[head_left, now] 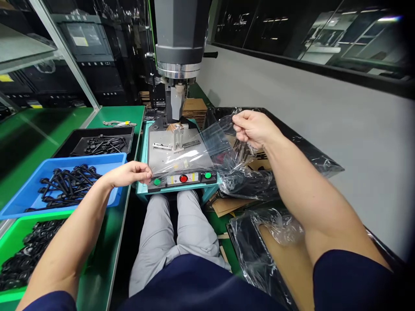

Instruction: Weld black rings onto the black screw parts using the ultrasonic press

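Observation:
A clear plastic bag (212, 142) is stretched between my two hands, over the front of a machine's metal plate (158, 155). My left hand (134, 173) pinches one edge of it near the left green button (157, 182). Higher up and to the right, my right hand (254, 128) is closed on gathered plastic, above a black bin. Through the film show a small metal fixture (177, 137) on the plate and the red button (183, 178) on the front panel.
On the green bench at left stand a blue tray (110, 160) of black rod-like parts, a green bin (9, 242) of black pieces and a black tray (61, 144). The grey machine head (181, 34) hangs above the plate. Plastic-lined boxes (249, 242) sit at right.

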Demonstrator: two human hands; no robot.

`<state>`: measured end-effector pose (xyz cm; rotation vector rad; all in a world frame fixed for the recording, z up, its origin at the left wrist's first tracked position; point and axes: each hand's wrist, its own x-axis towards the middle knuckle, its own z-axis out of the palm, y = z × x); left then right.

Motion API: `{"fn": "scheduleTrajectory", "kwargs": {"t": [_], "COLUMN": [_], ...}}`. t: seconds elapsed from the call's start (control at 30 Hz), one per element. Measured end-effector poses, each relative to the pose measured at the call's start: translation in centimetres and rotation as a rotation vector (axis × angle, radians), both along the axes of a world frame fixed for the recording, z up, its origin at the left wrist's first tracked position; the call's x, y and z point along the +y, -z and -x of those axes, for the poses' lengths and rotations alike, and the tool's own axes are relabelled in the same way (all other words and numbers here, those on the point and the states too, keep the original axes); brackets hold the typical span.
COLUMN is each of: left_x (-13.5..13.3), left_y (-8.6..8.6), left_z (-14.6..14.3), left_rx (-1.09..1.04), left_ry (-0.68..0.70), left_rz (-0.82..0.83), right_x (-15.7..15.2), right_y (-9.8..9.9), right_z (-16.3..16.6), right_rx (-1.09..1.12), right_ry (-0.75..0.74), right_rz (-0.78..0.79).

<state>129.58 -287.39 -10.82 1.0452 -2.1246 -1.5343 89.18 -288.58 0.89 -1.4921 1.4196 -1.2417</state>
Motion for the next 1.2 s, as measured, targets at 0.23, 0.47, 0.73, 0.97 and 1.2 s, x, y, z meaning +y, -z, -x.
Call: {"fn": "scheduleTrajectory", "kwargs": {"t": [0.23,0.47,0.73,0.97,1.2], "left_x": [2.4,1.7,-1.1,-5.7,-7.3], "left_y": [0.8,1.4,0.0,4.8,8.8], "left_z": [0.3,-1.8,-3.4,-1.3,-0.7], "left_rx": [0.052,0.110,-0.004,-0.204,-0.457], "left_ry": [-0.018,-0.109,-0.317,-0.347,-0.393], "left_rz": [-0.232,-0.330,-0.315,-0.037,0.133], "right_x": [-3.5,-5.0,-7.9,-12.3,-15.2], "right_y": [0.3,1.8,5.9,12.4,16.1], "right_z": [2.3,1.2,2.0,2.0,0.9], "right_rx": [-0.037,-0.127,0.175,0.676,0.991], "right_ry": [0.037,0.090,0.145,0.236,0.184], "right_rz": [-0.035,-0.063,0.055,0.061,-0.133]}}
